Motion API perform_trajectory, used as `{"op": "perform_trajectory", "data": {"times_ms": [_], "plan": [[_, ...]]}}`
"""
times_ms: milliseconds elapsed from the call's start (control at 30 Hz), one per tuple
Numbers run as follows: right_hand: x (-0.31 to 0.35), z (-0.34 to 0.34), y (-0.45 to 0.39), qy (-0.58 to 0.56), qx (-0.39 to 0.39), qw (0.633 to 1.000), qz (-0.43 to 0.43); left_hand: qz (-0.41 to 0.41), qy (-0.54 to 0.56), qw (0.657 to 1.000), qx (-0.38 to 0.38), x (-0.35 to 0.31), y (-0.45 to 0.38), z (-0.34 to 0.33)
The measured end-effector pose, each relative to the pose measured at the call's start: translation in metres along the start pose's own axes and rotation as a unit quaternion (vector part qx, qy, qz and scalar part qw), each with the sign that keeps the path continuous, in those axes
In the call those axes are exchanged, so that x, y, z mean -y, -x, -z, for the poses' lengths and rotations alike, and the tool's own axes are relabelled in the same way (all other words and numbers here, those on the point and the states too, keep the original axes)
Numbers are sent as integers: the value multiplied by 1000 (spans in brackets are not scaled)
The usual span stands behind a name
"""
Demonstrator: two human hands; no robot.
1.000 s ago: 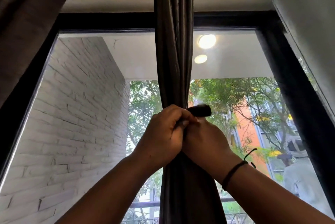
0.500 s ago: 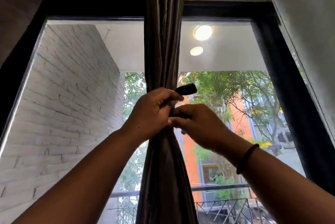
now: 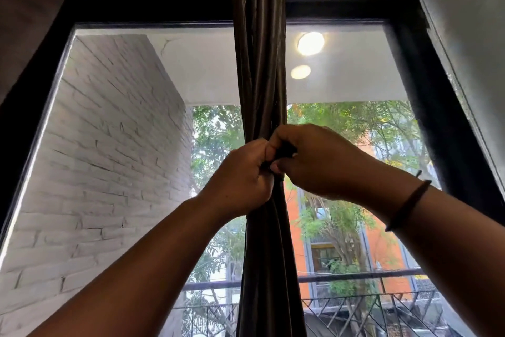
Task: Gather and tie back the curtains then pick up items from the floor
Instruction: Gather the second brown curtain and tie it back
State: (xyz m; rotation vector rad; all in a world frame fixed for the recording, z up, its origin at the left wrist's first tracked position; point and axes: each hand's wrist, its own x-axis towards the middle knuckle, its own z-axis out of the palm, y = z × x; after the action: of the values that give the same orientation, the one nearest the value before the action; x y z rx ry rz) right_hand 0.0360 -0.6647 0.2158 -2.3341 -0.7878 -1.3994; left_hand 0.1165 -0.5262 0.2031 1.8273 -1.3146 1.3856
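The dark brown curtain hangs gathered into a narrow vertical bundle at the centre of the black-framed window. The left hand grips the bundle at its waist, fingers curled round the fabric. The right hand meets it from the right, thumb and fingers pinching a dark tie-back against the curtain. The two hands touch. A dark bracelet circles the right wrist. A white brick wall stands outside at left.
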Motion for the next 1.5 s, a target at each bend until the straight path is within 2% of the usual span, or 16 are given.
{"op": "perform_trajectory", "data": {"times_ms": [100, 167, 233, 300, 333, 400, 467, 600, 767, 933, 1000, 1100, 1233, 1333, 1400, 1500], "plan": [[3, 5, -4, -34, -3, 999, -3, 53, 150, 987, 14, -8, 3, -5], [4, 10, -5, -80, 25, 996, -12, 60, 148, 987, 2, -7, 3, -4], [4, 17, -5, -179, 61, 981, -39, 76, 112, 990, -31, -4, 2, -2], [1, 19, -6, -240, 47, 968, -57, 102, 83, 990, -51, -1, 2, -1], [-3, 18, -8, -237, 15, 970, -53, 107, 88, 989, -59, -1, 3, 0], [-13, 13, -11, -108, -52, 992, -23, 102, 113, 986, -72, -3, 5, 2], [-19, 7, -10, -5, -52, 999, -16, 95, 115, 986, -73, -4, 7, 3], [-21, 3, -12, -81, -44, 995, -38, 79, 68, 993, -54, 1, 6, 6], [-31, 8, -19, -119, -163, 975, -94, 24, 57, 995, -76, 3, 4, 10], [-28, 2, -15, -173, -217, 954, -114, 33, 81, 992, -91, 3, 1, 5], [-20, -4, -12, -242, -228, 935, -122, 57, 145, 980, -121, 4, 0, 4], [-8, -16, -4, -377, -212, 892, -134, 105, 306, 933, -155, 3, 0, 4], [0, -31, 6, -462, -174, 857, -149, 147, 393, 893, -162, 3, 0, 2], [-2, -36, 11, -449, -167, 868, -134, 193, 462, 849, -170, 3, -1, 1], [-3, -39, 13, -412, -152, 892, -109, 220, 497, 821, -175, 3, -2, 3], [-7, -40, 13, -260, -147, 951, -77, 242, 495, 820, -155, 1, -3, 6]]}}
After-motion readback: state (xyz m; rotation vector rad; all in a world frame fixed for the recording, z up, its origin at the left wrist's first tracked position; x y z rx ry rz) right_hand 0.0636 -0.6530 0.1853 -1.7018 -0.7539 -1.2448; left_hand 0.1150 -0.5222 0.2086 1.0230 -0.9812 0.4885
